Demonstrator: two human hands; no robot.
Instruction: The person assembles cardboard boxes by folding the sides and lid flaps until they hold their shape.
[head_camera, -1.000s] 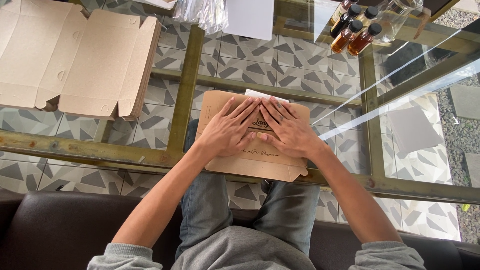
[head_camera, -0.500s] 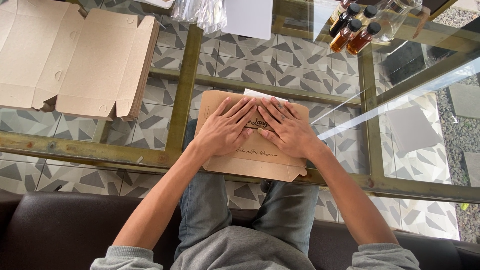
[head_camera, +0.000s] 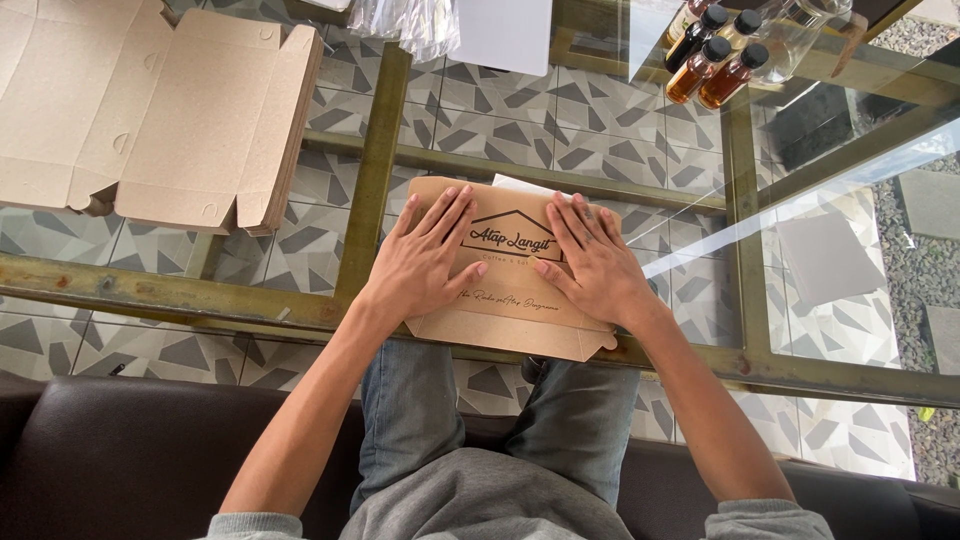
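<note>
The flat brown cardboard box (head_camera: 505, 285) lies printed side up on the glass worktop (head_camera: 620, 150), right at the near edge w/ its front flap just over the metal frame rail, above my knees. A white sheet (head_camera: 520, 184) peeks out from under its far edge at 12 o'clock. My left hand (head_camera: 425, 262) lies flat on the box's left half, fingers spread wide, palm down, no grip on anything, just pressing. My right hand (head_camera: 590, 265) does the same on the right half, fingers fanned, thumb pointing in toward the dark house-shaped print between both hands.

At 10 o'clock, well apart, a stack of unfolded box blanks (head_camera: 150, 110) lies on the worktop. At 1 o'clock, far side, four small dark-capped bottles (head_camera: 715, 55) w/ amber liquid stand together. Clear plastic wrap (head_camera: 405, 20) and a white card (head_camera: 505, 35) sit at 12 o'clock by the far edge.
</note>
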